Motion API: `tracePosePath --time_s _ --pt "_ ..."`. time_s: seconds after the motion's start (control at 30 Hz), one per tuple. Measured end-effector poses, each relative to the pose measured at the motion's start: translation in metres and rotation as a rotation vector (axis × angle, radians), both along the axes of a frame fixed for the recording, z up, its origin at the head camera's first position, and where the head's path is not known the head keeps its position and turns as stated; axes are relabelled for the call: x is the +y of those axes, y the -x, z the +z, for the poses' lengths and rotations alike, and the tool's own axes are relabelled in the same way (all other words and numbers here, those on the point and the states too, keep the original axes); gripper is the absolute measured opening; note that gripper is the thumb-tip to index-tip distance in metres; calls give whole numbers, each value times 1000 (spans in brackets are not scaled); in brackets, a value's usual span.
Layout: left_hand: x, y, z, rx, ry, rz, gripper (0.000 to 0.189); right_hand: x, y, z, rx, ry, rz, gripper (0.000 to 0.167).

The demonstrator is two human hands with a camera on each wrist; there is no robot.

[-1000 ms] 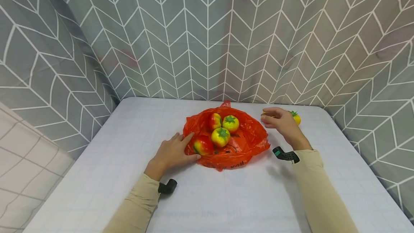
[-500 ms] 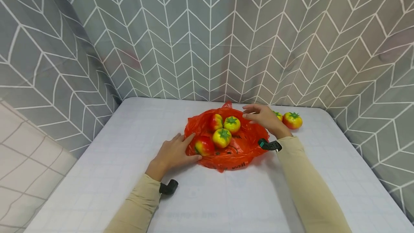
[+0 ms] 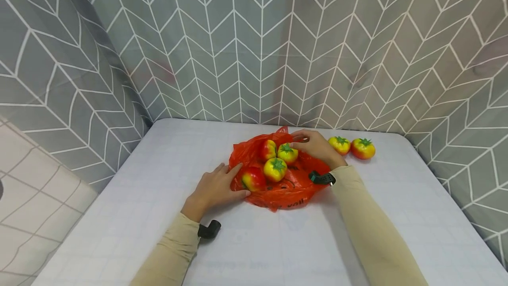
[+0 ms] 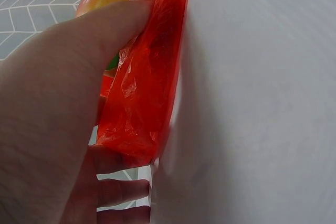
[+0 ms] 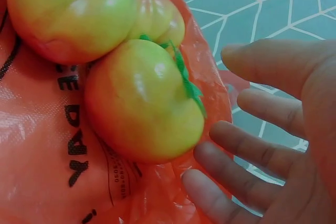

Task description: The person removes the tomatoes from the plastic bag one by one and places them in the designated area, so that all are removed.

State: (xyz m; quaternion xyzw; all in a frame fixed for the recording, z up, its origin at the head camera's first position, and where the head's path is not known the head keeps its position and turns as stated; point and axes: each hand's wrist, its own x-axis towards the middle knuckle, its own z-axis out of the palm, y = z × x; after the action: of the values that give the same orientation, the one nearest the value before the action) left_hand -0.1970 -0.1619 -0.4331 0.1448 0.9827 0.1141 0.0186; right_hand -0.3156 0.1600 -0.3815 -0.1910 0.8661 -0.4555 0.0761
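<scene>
Beside the right fingers (image 5: 254, 149), a tomato (image 5: 143, 100).

red bag (image 5: 37, 145) | black letters (image 5: 74, 129): "E DAY" | small print (image 5: 122, 179): illegible

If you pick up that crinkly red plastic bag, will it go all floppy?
The crinkly red plastic bag would probably sag, since its sides look thin and wrinkled. The four round red-and-yellow fruits inside may roll together: they look smooth.

The left hand (image 3: 214, 190) is spread wide and the right hand (image 3: 316, 145) has its fingers (image 5: 249, 142) parted.
</scene>
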Motion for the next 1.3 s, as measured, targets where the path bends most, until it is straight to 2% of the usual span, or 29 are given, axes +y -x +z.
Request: tracePosePath --time_s 0.2,0.43,0.67,0.93,1.13,1.3 --pt "0 0 0 -1 6 1 89 -3 1 -2 -1 -80 34 51" --pt "0 -1 1 -2 0 3 89 -7 3 -4 0 -161 29 56" --pt "1 -2 1 -1 -2 3 89 -7 0 -8 -24 -124 28 58" --pt "-2 -1 1 -12 -9 16 89 -6 -1 -16 -68 -138 31 61" --pt "-4 -2 -3 -7 -20 20 89 -8 -1 -16 -64 -158 75 65" --pt "-2 -1 -3 3 -12 6 89 -5 -1 -15 -44 -177 77 65"
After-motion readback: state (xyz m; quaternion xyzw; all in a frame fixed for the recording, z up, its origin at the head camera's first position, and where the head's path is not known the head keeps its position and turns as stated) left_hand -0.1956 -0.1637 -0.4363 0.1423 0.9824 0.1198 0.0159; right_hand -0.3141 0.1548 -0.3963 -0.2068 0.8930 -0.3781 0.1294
